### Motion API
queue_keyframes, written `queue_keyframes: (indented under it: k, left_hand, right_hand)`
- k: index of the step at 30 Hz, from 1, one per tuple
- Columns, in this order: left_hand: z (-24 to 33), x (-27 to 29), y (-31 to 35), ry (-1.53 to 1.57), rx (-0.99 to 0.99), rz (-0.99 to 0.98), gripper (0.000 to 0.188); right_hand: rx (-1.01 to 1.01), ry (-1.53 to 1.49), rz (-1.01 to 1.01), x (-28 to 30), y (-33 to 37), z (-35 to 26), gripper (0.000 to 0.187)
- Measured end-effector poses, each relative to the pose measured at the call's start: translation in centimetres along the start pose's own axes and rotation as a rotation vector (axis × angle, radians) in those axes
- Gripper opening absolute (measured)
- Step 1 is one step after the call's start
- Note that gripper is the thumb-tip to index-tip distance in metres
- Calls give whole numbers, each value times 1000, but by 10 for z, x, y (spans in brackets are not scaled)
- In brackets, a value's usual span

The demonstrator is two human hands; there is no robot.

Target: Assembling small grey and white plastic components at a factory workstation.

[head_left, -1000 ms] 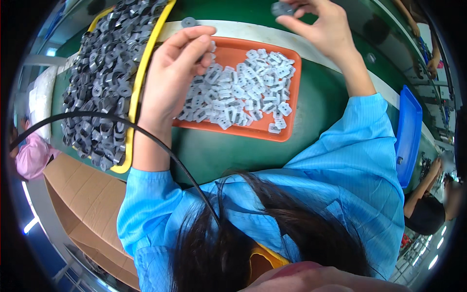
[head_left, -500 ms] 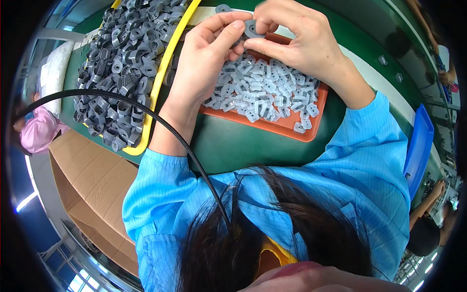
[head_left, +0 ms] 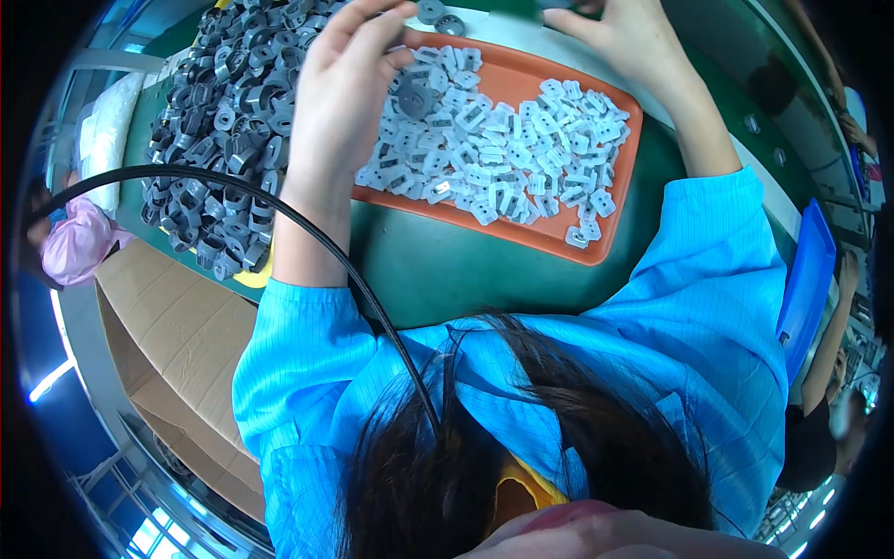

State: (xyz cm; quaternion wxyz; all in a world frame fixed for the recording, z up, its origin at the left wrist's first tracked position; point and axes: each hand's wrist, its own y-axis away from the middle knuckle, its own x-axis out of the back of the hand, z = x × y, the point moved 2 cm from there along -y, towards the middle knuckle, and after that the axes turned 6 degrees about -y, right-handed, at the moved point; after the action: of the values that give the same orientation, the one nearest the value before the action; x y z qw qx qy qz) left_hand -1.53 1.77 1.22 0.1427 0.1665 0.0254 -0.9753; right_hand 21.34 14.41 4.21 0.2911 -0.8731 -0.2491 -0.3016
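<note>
I look down on a green table (head_left: 447, 270) that spans the view. At ten o'clock, a yellow bin (head_left: 253, 279) is heaped with grey rings (head_left: 223, 140). Towards twelve and one, a shallow orange tray (head_left: 512, 74) lies with its long axis running roughly nine to three, dipping slightly towards four; cloudy white pieces (head_left: 549, 140) cover much of it.

Over the tray's near-bin end I find the left hand (head_left: 340, 102) at eleven o'clock. Its fingers curl close to the thumb; I cannot tell whether they pinch anything. The right hand (head_left: 638, 47), at one o'clock, has its thumb stretched out, a blurred dark item beside the tip; its fingers run past the top edge, so I cannot judge their grip.

Smallest, a round grey disc (head_left: 414, 100) sits at three o'clock from the left hand, the nearer one, on or just above the white pieces. Two loose discs (head_left: 450, 25) lie beyond the tray's far edge.
</note>
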Motion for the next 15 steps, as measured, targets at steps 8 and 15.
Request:
queue_keyframes:
  k: [8,15]
  left_hand:
    - [8,36,-23,-604,-92,-8,29]
    - [32,-7,-68,-1530,-754,-269,31]
  right_hand:
    - [-21,343,40,18,1,70,27]
    - [-8,78,83,13,-4,18,21]
